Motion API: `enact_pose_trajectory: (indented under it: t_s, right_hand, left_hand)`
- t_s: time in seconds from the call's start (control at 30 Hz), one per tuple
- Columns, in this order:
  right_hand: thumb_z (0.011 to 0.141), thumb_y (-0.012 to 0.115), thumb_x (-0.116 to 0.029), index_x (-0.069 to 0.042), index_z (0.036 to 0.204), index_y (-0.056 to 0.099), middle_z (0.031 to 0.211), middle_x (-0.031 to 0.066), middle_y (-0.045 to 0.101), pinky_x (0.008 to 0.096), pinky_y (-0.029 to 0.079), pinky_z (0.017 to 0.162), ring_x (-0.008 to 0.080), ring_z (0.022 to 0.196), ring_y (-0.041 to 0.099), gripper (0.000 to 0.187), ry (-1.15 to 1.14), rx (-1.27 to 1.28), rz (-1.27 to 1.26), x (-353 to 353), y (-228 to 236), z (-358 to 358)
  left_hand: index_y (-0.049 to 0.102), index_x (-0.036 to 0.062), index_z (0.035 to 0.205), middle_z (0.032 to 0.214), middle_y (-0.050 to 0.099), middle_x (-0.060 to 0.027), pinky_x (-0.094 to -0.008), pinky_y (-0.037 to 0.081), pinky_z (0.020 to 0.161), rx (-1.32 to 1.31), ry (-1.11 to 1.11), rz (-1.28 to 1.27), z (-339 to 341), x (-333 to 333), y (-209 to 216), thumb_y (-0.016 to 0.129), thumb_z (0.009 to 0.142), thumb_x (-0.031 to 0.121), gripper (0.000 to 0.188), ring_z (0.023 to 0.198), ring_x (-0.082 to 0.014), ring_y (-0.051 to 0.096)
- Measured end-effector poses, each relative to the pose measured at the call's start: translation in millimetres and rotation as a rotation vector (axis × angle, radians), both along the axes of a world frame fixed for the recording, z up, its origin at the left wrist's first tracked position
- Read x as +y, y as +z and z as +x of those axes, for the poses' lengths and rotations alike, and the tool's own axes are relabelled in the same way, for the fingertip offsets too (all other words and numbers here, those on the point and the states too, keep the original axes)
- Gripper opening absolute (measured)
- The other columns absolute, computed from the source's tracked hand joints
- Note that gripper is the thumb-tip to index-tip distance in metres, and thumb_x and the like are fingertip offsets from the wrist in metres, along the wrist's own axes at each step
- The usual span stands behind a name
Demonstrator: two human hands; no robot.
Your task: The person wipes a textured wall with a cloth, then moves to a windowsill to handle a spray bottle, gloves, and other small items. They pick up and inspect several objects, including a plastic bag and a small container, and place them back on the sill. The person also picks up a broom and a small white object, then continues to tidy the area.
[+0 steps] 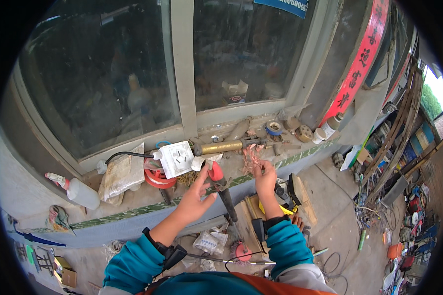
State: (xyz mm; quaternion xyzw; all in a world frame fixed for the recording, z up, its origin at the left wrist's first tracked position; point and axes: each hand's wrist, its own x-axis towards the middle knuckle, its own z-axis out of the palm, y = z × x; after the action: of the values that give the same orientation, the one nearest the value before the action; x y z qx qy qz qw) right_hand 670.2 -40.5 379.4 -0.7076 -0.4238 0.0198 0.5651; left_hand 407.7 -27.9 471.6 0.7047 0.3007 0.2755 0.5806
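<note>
My left hand [196, 199] is over the sill's front edge, thumb and fingers apart with nothing in them. Its fingertips are beside a tool's red end [215, 171]; the tool's long dark shaft [227, 204] slants down. Just behind them is a white socket box [177, 160] with a black cable. My right hand [265, 182] is closed, thumb and fingers drawn together. At its fingertips lies a crumpled pinkish-red bundle [251, 158]; whether the fingers grip a piece of it is too small to tell. A brass-coloured cylinder [221, 147] lies on the sill between both hands.
On the sill at left are a white spray bottle [82, 192], a dusty bag [122, 173] and a red reel [158, 179]. A blue tape roll [274, 128] and white cups [320, 134] stand at right. Glass panes [103, 73] rise behind. Wooden boards [305, 199] and clutter are below.
</note>
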Motion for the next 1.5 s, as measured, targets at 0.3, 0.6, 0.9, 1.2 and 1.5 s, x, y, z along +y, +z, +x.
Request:
enact_pose_trajectory:
  t_s: [0.3,0.6,0.9,1.2,1.5]
  right_hand:
    - [0.090,0.058,-0.005,-0.004,0.093,0.057,0.079,-0.0013,0.062,0.0193,0.040,0.057,0.0037,0.064,0.051,0.003,0.406,0.770,0.313,-36.0,7.5,2.7]
    - [0.088,0.059,0.000,-0.005,0.112,0.051,0.091,0.0040,0.065,0.0212,0.048,0.068,0.0081,0.079,0.061,0.026,0.261,0.905,0.176,-160.6,-50.0,10.5]
    - [0.079,0.070,-0.015,-0.005,0.097,0.064,0.080,0.0108,0.069,0.0297,0.051,0.066,0.0177,0.073,0.067,0.022,-0.560,0.529,-0.691,-488.2,-191.3,-153.8]
    - [0.075,0.073,-0.020,-0.006,0.091,0.066,0.081,0.0176,0.068,0.0373,0.053,0.064,0.0300,0.075,0.067,0.023,-1.280,1.024,-1.093,-688.7,-222.2,-556.7]
    - [0.080,0.062,-0.016,-0.002,0.107,0.060,0.087,0.0228,0.066,0.0430,0.051,0.075,0.0375,0.086,0.064,0.031,-1.740,1.239,-1.165,-648.4,-256.3,-700.4]
  left_hand:
    - [0.014,0.0073,0.145,0.134,0.040,-0.0209,-0.0418,0.036,0.103,-0.131,0.134,0.174,24.0,10.0,-10.6,0.058,0.082,0.001,0.077,0.123,-0.0295,0.045]
    - [0.024,0.0031,0.141,0.121,0.048,-0.0188,-0.0356,0.044,0.094,0.002,0.262,0.313,34.0,22.5,-14.1,0.062,0.079,-0.001,0.072,0.108,-0.0254,0.054]
    - [0.024,0.0034,0.139,0.114,0.047,-0.0185,-0.0347,0.046,0.085,0.094,0.247,0.690,25.9,59.7,-40.1,0.068,0.083,0.019,0.072,0.098,-0.0233,0.050]
    - [0.029,-0.0058,0.136,0.106,0.055,-0.0191,-0.0297,0.052,0.075,0.011,0.166,0.751,35.7,152.8,-68.3,0.077,0.076,0.025,0.083,0.087,-0.0215,0.059]
    - [0.029,-0.0132,0.133,0.113,0.056,-0.0268,-0.0329,0.053,0.078,-0.097,0.052,0.679,64.3,181.7,-65.2,0.078,0.075,0.019,0.082,0.093,-0.0259,0.061]
